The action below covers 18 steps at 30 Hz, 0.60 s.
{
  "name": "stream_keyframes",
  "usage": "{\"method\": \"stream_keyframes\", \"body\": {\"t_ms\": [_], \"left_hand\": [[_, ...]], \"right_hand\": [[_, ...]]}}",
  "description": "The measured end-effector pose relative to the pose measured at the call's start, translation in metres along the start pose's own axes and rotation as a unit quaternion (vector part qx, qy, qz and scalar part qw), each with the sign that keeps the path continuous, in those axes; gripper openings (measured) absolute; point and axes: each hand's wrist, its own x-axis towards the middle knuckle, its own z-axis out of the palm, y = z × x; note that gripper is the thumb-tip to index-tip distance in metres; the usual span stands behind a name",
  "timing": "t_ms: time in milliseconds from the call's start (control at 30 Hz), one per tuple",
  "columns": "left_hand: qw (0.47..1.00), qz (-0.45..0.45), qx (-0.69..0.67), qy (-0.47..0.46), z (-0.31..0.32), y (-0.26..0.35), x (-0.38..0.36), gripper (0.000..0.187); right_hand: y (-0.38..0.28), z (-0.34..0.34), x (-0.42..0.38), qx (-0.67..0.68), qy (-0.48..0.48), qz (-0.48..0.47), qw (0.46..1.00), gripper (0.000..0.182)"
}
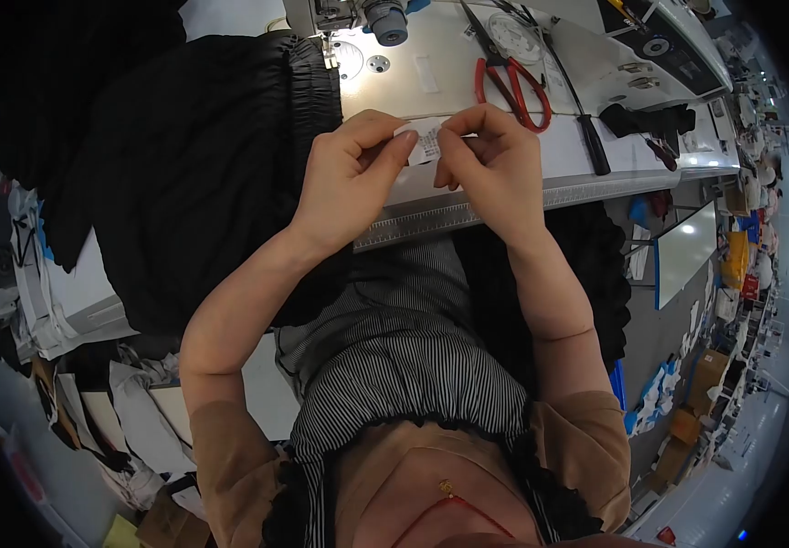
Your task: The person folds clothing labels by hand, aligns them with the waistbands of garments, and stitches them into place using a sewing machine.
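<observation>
Between my two hands is a small white printed label (427,143), held above the front part of the sewing machine bed. My left hand (351,169) pinches its left end between thumb and fingers. At the right end, the thumb and curled fingers of my right hand (495,169) close on it. Left of my hands lies a black garment (203,173) with a gathered elastic waistband (314,87), whose edge reaches the needle area of the sewing machine (329,46).
Red-handled scissors (515,87) and a black-handled screwdriver (593,146) lie on the right of the machine table. A ruler strip (431,219) runs along the front edge. Black cloth scraps (646,121) sit farther right, and a white slip (426,73) lies near the needle plate.
</observation>
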Motion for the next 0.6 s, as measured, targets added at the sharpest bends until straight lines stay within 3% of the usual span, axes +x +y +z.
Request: {"method": "stream_keyframes", "body": {"t_ms": [67,200,433,600], "left_hand": [[0.998,-0.033,-0.052,-0.009,-0.003,-0.001,-0.001,0.016],[0.977,-0.094,-0.187,-0.043,-0.005,-0.005,-0.001,0.018],[0.97,-0.099,-0.213,-0.059,-0.007,-0.003,-0.003,0.022],[0.935,-0.118,-0.32,-0.094,-0.01,-0.003,-0.006,0.028]], "right_hand": [[-0.003,-0.005,0.001,0.166,-0.08,0.056,0.981,0.015],[0.006,-0.008,0.002,0.185,-0.121,0.046,0.974,0.018],[0.009,-0.005,0.0,0.164,-0.097,0.036,0.981,0.017],[0.013,-0.004,-0.001,0.185,-0.098,0.047,0.977,0.015]]}}
